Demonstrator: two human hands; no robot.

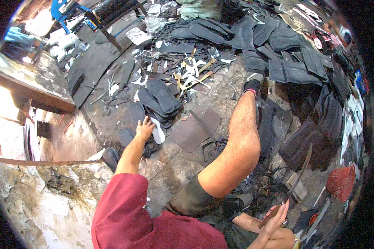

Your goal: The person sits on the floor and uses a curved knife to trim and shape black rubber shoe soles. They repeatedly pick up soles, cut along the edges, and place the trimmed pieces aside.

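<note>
My left hand reaches out with its fingers apart over dark shoe soles. Right beside its fingertips lies a white sole-shaped piece; whether they touch it I cannot tell. Just beyond is a stack of black soles, and more dark soles lie to the left of my wrist. Low on the right, my right hand is closed round the handle of a long knife, its narrow curved blade pointing up and away. The hand rests by my bent knee, and its grip is partly hidden.
Offcuts litter the floor ahead. Black padded sheets pile up at far right. A flat brown sheet lies before my outstretched leg. A red basket stands right, a wooden table left, a blue chair at far left.
</note>
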